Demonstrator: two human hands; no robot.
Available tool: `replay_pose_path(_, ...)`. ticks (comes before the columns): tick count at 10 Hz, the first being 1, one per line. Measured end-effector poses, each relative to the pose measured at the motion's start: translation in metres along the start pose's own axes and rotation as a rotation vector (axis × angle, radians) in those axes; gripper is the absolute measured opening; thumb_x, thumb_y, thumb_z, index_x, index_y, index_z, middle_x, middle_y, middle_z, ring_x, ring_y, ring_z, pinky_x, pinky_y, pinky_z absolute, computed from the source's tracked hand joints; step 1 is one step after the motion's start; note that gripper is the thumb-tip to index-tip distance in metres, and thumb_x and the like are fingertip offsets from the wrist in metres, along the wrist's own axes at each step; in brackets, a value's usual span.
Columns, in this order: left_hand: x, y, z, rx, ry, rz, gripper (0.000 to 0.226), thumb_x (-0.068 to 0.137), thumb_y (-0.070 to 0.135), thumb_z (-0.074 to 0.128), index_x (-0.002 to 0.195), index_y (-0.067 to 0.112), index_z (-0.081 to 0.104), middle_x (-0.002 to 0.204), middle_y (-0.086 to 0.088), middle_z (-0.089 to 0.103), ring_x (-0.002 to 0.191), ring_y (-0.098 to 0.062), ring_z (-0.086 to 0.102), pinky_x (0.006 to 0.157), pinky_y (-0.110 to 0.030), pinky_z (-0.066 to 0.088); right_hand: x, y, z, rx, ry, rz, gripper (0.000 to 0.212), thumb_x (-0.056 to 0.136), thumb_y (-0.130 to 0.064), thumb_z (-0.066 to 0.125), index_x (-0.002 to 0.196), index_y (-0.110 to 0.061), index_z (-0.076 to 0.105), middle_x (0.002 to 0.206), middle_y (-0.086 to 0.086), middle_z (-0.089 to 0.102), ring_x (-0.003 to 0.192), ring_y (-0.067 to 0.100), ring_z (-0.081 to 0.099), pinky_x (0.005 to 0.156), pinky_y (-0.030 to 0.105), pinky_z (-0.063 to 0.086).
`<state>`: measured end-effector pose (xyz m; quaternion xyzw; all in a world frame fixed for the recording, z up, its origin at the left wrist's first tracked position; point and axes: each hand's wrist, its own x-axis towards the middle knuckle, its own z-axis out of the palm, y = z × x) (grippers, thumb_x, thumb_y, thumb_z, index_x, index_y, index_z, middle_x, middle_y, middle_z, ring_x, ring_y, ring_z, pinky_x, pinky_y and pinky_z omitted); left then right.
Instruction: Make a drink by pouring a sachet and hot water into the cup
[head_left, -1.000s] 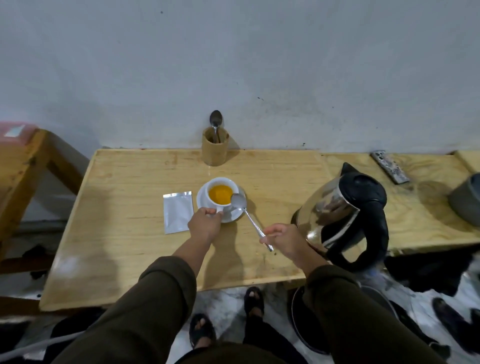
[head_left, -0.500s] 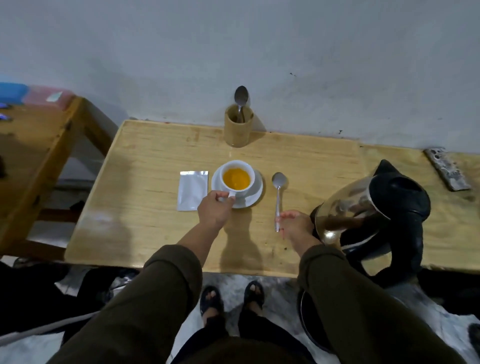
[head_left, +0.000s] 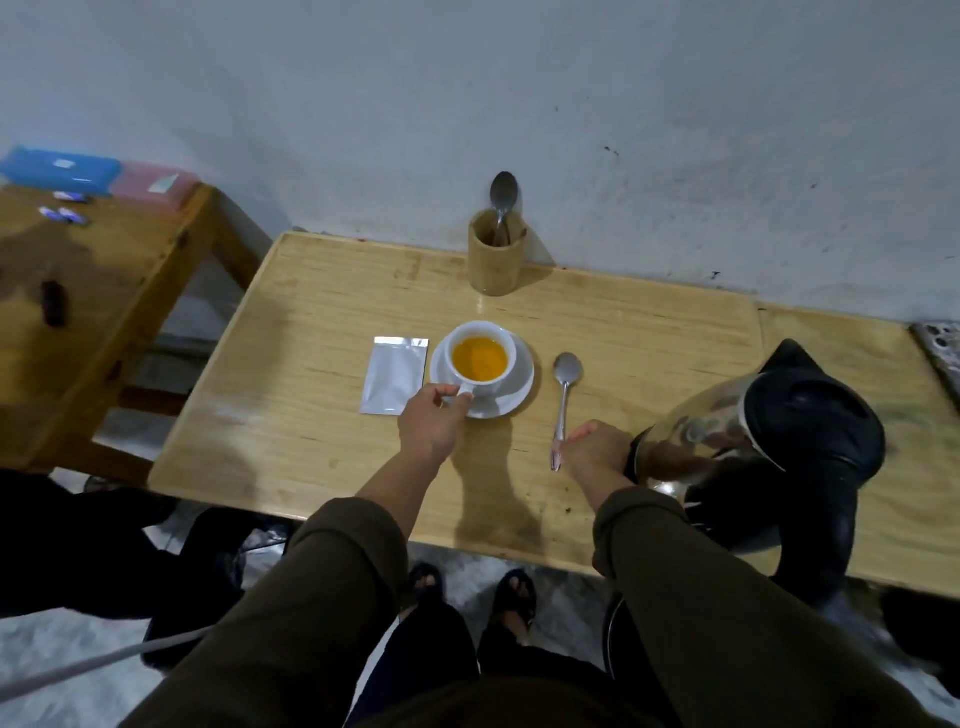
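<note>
A white cup (head_left: 480, 332) of orange drink stands on a white saucer (head_left: 511, 397) in the middle of the wooden table (head_left: 322, 447). My left hand (head_left: 431, 426) pinches the cup's handle at the saucer's near-left edge. A silver sachet (head_left: 395, 382) lies flat just left of the saucer. A metal spoon (head_left: 565, 395) lies on the table right of the saucer, bowl pointing away from me. My right hand (head_left: 595, 452) is curled at the lower end of its handle, fingers touching it. The steel and black kettle (head_left: 753, 447) stands right behind that hand.
A wooden holder (head_left: 496, 260) with another spoon stands at the wall behind the cup. A lower wooden table (head_left: 93, 312) with blue and pink boxes is at the left. A grey patterned object (head_left: 940, 353) lies at the far right edge. My feet show below the table's front edge.
My right hand carried the spoon from the cup's rim and laid it on the table right of the saucer. My left hand kept hold of the cup handle. The view shifted left.
</note>
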<state>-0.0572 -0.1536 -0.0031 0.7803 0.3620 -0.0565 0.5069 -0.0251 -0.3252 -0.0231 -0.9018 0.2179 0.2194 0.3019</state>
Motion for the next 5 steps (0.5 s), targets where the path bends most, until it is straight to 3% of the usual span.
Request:
replay_pose_path(1, 0.0, 0.001, 0.001, 0.005, -0.001, -0.005, 0.036, 0.089, 0.035, 0.059, 0.116, 0.011, 0.063, 0.118, -0.008, 0.066, 0.112, -0.024, 0.059, 0.094, -0.036, 0.046, 0.002, 0.0, -0.003, 0.056, -0.001, 0.005, 0.025, 0.08, -0.017, 0.072, 0.064, -0.008, 0.056, 0.09, 0.014, 0.068, 0.089, 0.027, 0.064, 0.084, 0.037, 0.056)
replay_pose_path(2, 0.001, 0.004, 0.0, 0.035, -0.018, -0.009, 0.037, 0.09, 0.035, 0.057, 0.117, 0.011, 0.062, 0.118, -0.007, 0.066, 0.112, -0.024, 0.059, 0.092, -0.034, 0.045, 0.001, 0.0, -0.007, 0.211, 0.03, 0.013, 0.011, 0.082, -0.016, 0.069, 0.084, -0.008, 0.062, 0.088, 0.01, 0.063, 0.081, 0.023, 0.058, 0.069, 0.028, 0.046)
replay_pose_path(3, 0.003, 0.008, -0.005, 0.087, -0.072, -0.002, 0.036, 0.091, 0.036, 0.056, 0.115, 0.01, 0.063, 0.115, -0.007, 0.066, 0.109, -0.024, 0.06, 0.084, -0.03, 0.042, -0.012, -0.006, -0.009, 0.293, 0.044, -0.054, 0.01, 0.085, -0.017, 0.065, 0.082, -0.008, 0.061, 0.07, 0.002, 0.057, 0.063, 0.015, 0.05, 0.052, 0.025, 0.038)
replay_pose_path(4, 0.005, 0.013, -0.015, 0.076, -0.13, 0.047, 0.034, 0.091, 0.039, 0.054, 0.108, 0.011, 0.064, 0.104, -0.004, 0.066, 0.103, -0.023, 0.061, 0.08, -0.028, 0.042, -0.025, -0.002, -0.003, 0.354, 0.005, -0.178, 0.015, 0.083, -0.018, 0.065, 0.07, -0.016, 0.058, 0.059, -0.002, 0.056, 0.059, 0.016, 0.052, 0.054, 0.027, 0.041)
replay_pose_path(5, -0.01, 0.001, -0.033, 0.12, -0.132, 0.086, 0.011, 0.09, 0.036, 0.058, 0.088, 0.029, 0.066, 0.097, 0.001, 0.067, 0.101, -0.02, 0.064, 0.076, -0.025, 0.039, -0.06, 0.012, 0.001, 0.4, -0.096, -0.254, 0.041, 0.078, -0.005, 0.069, 0.051, -0.035, 0.06, 0.043, -0.006, 0.055, 0.048, 0.003, 0.05, 0.053, 0.016, 0.037)
